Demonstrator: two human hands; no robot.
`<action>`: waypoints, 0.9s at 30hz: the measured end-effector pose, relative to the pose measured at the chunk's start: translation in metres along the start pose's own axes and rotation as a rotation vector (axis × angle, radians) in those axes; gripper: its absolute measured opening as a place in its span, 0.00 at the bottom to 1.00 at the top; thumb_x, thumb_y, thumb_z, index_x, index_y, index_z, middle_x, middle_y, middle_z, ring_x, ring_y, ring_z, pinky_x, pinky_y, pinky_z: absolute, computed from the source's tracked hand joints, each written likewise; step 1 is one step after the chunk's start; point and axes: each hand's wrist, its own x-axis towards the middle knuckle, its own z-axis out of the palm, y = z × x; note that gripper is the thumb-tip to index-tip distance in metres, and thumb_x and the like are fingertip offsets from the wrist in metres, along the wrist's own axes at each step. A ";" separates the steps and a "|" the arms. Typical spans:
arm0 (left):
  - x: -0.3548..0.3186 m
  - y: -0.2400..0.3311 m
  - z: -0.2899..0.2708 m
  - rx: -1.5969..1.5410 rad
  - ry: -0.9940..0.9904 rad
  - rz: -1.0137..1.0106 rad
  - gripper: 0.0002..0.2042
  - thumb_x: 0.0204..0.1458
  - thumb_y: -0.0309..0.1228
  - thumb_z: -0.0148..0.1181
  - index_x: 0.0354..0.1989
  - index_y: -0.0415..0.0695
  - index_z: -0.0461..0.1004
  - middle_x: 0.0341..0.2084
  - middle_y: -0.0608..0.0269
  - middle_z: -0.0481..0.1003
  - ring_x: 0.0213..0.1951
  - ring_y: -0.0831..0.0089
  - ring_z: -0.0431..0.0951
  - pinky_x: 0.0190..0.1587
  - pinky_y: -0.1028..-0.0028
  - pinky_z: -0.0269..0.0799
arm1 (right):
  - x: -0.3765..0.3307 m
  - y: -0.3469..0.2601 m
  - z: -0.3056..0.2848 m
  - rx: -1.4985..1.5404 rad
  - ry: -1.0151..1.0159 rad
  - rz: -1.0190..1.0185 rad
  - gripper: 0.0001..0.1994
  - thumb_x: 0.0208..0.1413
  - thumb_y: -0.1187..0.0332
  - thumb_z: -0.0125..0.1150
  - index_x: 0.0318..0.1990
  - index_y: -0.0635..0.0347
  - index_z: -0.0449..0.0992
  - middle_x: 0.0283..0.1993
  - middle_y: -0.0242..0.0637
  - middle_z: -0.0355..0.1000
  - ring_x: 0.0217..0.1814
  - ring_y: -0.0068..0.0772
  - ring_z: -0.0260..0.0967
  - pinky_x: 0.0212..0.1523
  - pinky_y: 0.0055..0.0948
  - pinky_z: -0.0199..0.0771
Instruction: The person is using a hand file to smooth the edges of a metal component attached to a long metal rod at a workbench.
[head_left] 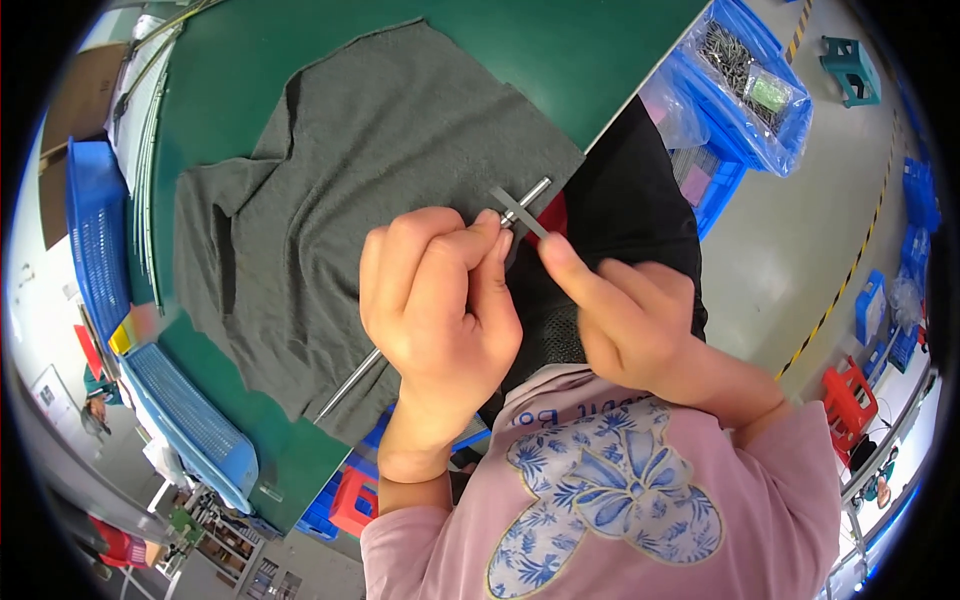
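Observation:
My left hand [432, 290] is closed around a thin shiny metal rod [347, 387], pinching it near its upper right end. The rod slants beneath the hand, its lower left end showing past the wrist. In my right hand [630, 315] is a narrow flat grey strip [531, 223], which looks like a file. Its free end crosses the rod just beyond my left fingertips, and the index finger extends along it. Below both hands a grey cloth [350, 150] lies rumpled on the green table [230, 60].
Blue baskets [190, 420] line the table's left side, near several long thin rods [150, 180]. At the upper right stands a blue bin [790, 130] with a bag of small metal parts. A green stool [851, 70] and a red stool [848, 403] are on the floor.

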 end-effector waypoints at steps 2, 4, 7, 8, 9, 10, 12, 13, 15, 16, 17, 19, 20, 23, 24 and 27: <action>0.000 0.000 0.000 0.005 -0.009 -0.002 0.08 0.36 0.17 0.67 0.25 0.41 0.75 0.25 0.62 0.71 0.25 0.65 0.68 0.27 0.70 0.63 | -0.013 -0.002 -0.001 0.023 -0.026 0.072 0.28 0.37 0.82 0.55 0.53 0.65 0.75 0.16 0.29 0.52 0.11 0.26 0.51 0.14 0.27 0.53; 0.001 0.001 -0.001 0.025 -0.006 0.018 0.08 0.36 0.17 0.67 0.26 0.41 0.75 0.25 0.62 0.71 0.26 0.65 0.68 0.27 0.70 0.63 | -0.002 0.001 0.003 0.010 -0.008 0.037 0.28 0.38 0.82 0.55 0.53 0.65 0.75 0.15 0.29 0.53 0.11 0.26 0.51 0.14 0.27 0.54; 0.000 0.000 -0.001 -0.011 -0.003 0.014 0.09 0.35 0.17 0.67 0.26 0.41 0.76 0.25 0.62 0.71 0.26 0.66 0.68 0.27 0.70 0.64 | 0.008 0.004 0.017 0.042 0.084 -0.017 0.28 0.39 0.83 0.54 0.55 0.66 0.74 0.14 0.28 0.53 0.10 0.26 0.51 0.13 0.27 0.53; 0.000 -0.002 -0.001 -0.007 0.000 0.014 0.09 0.35 0.17 0.67 0.26 0.41 0.76 0.25 0.62 0.71 0.26 0.66 0.68 0.27 0.70 0.64 | -0.001 0.005 0.017 0.044 0.085 -0.021 0.28 0.39 0.83 0.54 0.55 0.66 0.74 0.14 0.28 0.53 0.10 0.26 0.51 0.13 0.27 0.53; -0.001 -0.001 -0.001 -0.005 -0.009 0.017 0.08 0.36 0.17 0.67 0.26 0.40 0.76 0.25 0.62 0.71 0.25 0.65 0.68 0.27 0.70 0.63 | -0.015 0.005 0.013 0.043 0.053 0.008 0.28 0.39 0.83 0.54 0.55 0.66 0.73 0.15 0.29 0.54 0.11 0.26 0.51 0.14 0.27 0.54; -0.001 -0.002 -0.001 -0.003 -0.017 0.019 0.08 0.36 0.17 0.66 0.26 0.40 0.75 0.25 0.61 0.71 0.25 0.65 0.68 0.27 0.70 0.63 | -0.021 0.006 0.011 0.040 0.021 0.037 0.29 0.39 0.83 0.54 0.56 0.66 0.73 0.16 0.29 0.54 0.11 0.26 0.52 0.14 0.27 0.54; 0.000 -0.001 0.000 0.000 -0.019 0.020 0.08 0.36 0.17 0.66 0.26 0.40 0.75 0.26 0.61 0.71 0.25 0.65 0.68 0.27 0.70 0.63 | -0.011 0.008 0.010 0.051 0.020 0.022 0.28 0.40 0.82 0.54 0.55 0.66 0.73 0.16 0.29 0.55 0.11 0.26 0.52 0.14 0.27 0.53; 0.001 -0.002 -0.001 0.001 -0.012 0.039 0.08 0.36 0.17 0.66 0.26 0.40 0.75 0.26 0.62 0.71 0.25 0.65 0.68 0.26 0.70 0.63 | 0.004 0.008 0.015 0.046 0.071 -0.022 0.28 0.40 0.83 0.54 0.55 0.66 0.73 0.15 0.29 0.55 0.10 0.26 0.51 0.13 0.27 0.53; 0.002 -0.002 -0.001 -0.006 -0.005 0.024 0.09 0.36 0.17 0.67 0.26 0.40 0.75 0.25 0.62 0.71 0.25 0.65 0.68 0.27 0.70 0.63 | 0.013 0.012 0.030 0.089 0.174 -0.075 0.28 0.38 0.83 0.54 0.54 0.67 0.74 0.13 0.28 0.54 0.09 0.26 0.50 0.12 0.27 0.51; 0.001 0.000 -0.002 -0.007 -0.007 0.023 0.09 0.36 0.17 0.67 0.26 0.40 0.75 0.25 0.62 0.71 0.25 0.65 0.68 0.27 0.70 0.63 | 0.005 0.010 0.028 0.088 0.173 -0.072 0.28 0.38 0.83 0.54 0.54 0.67 0.74 0.13 0.28 0.54 0.09 0.26 0.50 0.12 0.27 0.51; 0.000 -0.001 -0.002 -0.003 -0.014 0.017 0.09 0.36 0.17 0.66 0.26 0.40 0.75 0.25 0.62 0.71 0.25 0.65 0.68 0.27 0.70 0.63 | -0.006 0.008 0.024 0.088 0.133 -0.031 0.28 0.38 0.83 0.55 0.54 0.67 0.74 0.14 0.29 0.55 0.10 0.26 0.50 0.13 0.27 0.52; -0.001 -0.002 -0.001 0.007 -0.027 0.017 0.08 0.37 0.17 0.66 0.26 0.40 0.75 0.25 0.62 0.71 0.25 0.65 0.68 0.27 0.70 0.63 | -0.030 0.014 0.024 0.042 0.078 0.043 0.28 0.36 0.76 0.57 0.53 0.57 0.77 0.15 0.26 0.51 0.10 0.24 0.50 0.12 0.24 0.54; -0.001 -0.002 0.000 0.008 -0.029 0.015 0.08 0.37 0.17 0.66 0.26 0.40 0.75 0.25 0.62 0.71 0.25 0.65 0.68 0.27 0.70 0.63 | -0.023 0.015 0.023 0.045 0.076 0.044 0.28 0.36 0.76 0.57 0.53 0.57 0.77 0.15 0.26 0.51 0.10 0.24 0.50 0.12 0.24 0.54; 0.001 -0.001 -0.002 0.014 -0.003 0.044 0.09 0.36 0.17 0.67 0.26 0.40 0.75 0.25 0.62 0.71 0.25 0.65 0.67 0.26 0.70 0.63 | 0.015 0.012 0.036 0.044 0.242 -0.057 0.28 0.36 0.76 0.57 0.52 0.57 0.78 0.14 0.25 0.51 0.10 0.24 0.49 0.11 0.24 0.52; 0.001 -0.001 -0.003 -0.001 -0.011 0.029 0.09 0.36 0.17 0.67 0.26 0.40 0.76 0.25 0.62 0.71 0.25 0.65 0.67 0.26 0.70 0.63 | 0.010 0.011 0.037 0.044 0.242 -0.056 0.28 0.36 0.76 0.57 0.52 0.57 0.78 0.14 0.25 0.51 0.10 0.24 0.49 0.11 0.24 0.52; 0.001 -0.001 -0.002 -0.003 -0.021 0.024 0.08 0.36 0.17 0.66 0.26 0.40 0.76 0.25 0.62 0.71 0.25 0.65 0.67 0.26 0.70 0.63 | -0.023 0.012 0.034 0.047 0.181 0.027 0.28 0.36 0.76 0.57 0.52 0.57 0.78 0.14 0.26 0.51 0.09 0.25 0.49 0.12 0.25 0.52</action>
